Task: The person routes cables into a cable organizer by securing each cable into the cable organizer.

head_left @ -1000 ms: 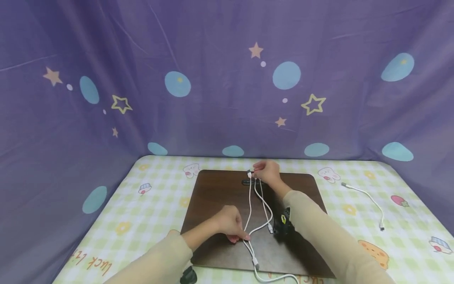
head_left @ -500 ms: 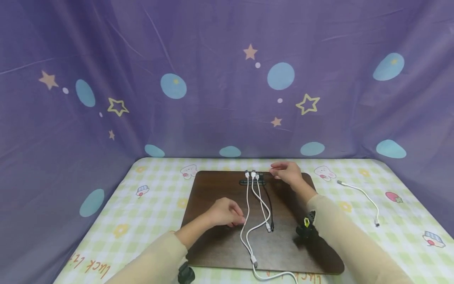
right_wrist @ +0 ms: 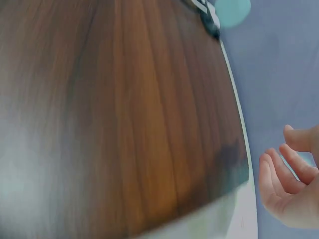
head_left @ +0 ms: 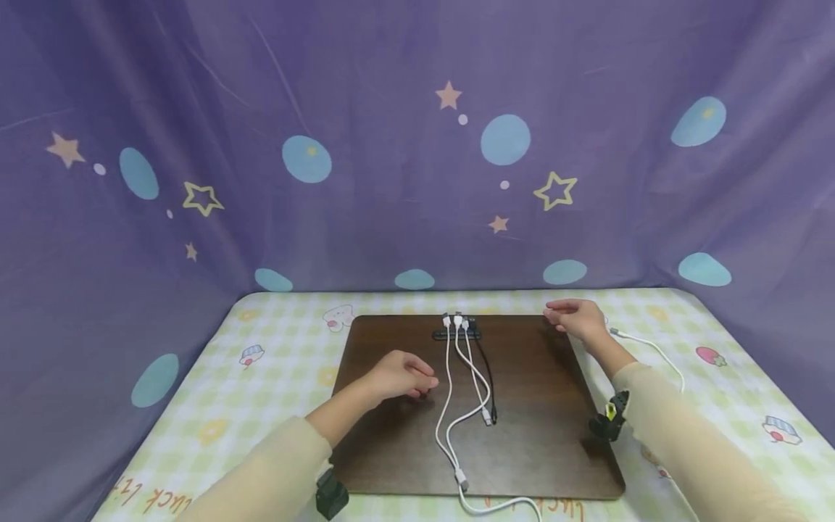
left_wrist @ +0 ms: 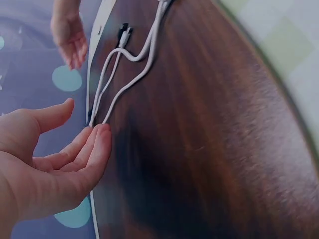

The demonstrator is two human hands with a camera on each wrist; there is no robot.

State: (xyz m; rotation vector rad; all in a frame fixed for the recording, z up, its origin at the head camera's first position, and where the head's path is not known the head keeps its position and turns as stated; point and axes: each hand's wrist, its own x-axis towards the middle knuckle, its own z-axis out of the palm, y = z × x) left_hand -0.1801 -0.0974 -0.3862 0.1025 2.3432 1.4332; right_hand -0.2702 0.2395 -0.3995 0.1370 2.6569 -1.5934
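Observation:
A black cable holder sits at the far edge of a brown wooden board. Two white cables and a black cable run from it toward me. My left hand hovers over the board just left of the white cables, fingers relaxed and holding nothing. In the left wrist view its fingertips lie close to the white cables. My right hand hangs over the board's far right corner, loosely curled and empty, as the right wrist view also shows.
A loose white cable lies on the checked tablecloth just right of my right hand. One white cable trails off the board's near edge. Purple cloth walls enclose the table on three sides.
My right hand left the cable holder and moved right to the board's far corner. My left hand let go of the white cable and drew back slightly left.

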